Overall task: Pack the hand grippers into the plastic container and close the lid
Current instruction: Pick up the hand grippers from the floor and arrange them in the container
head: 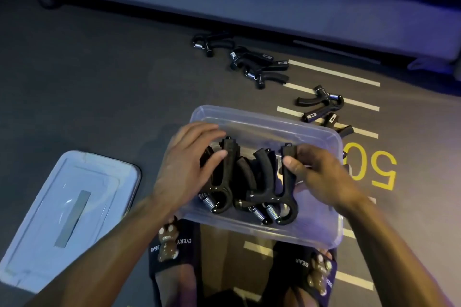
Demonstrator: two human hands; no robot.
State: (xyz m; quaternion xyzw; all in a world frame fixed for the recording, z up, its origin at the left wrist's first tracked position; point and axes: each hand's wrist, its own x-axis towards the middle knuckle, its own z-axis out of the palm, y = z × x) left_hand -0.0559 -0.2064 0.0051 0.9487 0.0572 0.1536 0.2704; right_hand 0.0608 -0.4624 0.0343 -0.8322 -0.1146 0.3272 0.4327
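Note:
A clear plastic container (321, 230) stands on the floor in front of my feet, with several black hand grippers (262, 182) standing in it, springs toward me. My left hand (189, 162) rests on the leftmost gripper (225, 177), fingers loosely over its handle. My right hand (316, 169) pinches the handle of the rightmost gripper (287, 182) between thumb and fingers. The clear lid (67, 212) lies flat on the floor to the left. More grippers lie on the floor beyond: a group (259, 65) at the back and another (321, 107) at the right.
My feet in black slippers with bear charms (172, 252) are just under the container. The dark floor carries white stripes (334, 72) and a yellow number (374, 167) at right. A long pale raised platform (249, 0) runs across the back.

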